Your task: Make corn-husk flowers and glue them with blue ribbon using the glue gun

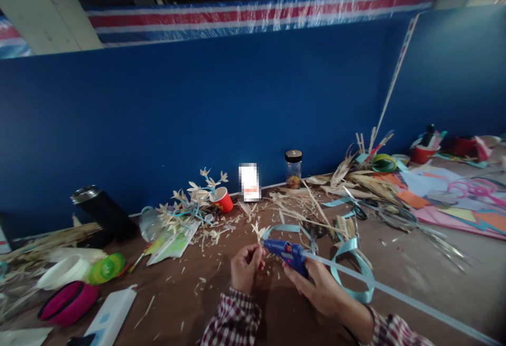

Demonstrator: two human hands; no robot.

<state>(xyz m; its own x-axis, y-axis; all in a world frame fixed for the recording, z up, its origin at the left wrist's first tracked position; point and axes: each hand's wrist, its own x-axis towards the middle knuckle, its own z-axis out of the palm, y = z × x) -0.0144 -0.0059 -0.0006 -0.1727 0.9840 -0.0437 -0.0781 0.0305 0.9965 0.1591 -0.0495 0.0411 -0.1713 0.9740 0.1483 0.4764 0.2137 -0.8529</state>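
Low over the brown table, my left hand (245,268) is closed, pinching a small pale flower (259,230) that looks made of dried husk strips. My right hand (316,285) is wrapped round the handle of a blue hot glue gun (285,252). A long translucent glue stick (379,285) runs from the gun's back end toward the lower right. The gun's nozzle points left and is at the base of the flower; whether it touches cannot be made out. Just behind the gun lies a light blue ribbon (369,277), partly curled on the table.
A red paper cup (223,200) with husk flowers, a lidded jar (293,169) and a blurred white rectangle stand along the blue partition (237,108). Scissors (358,210) and husk strips (363,182) lie right. A black tumbler (106,214), bowls and a power strip (113,317) are left.
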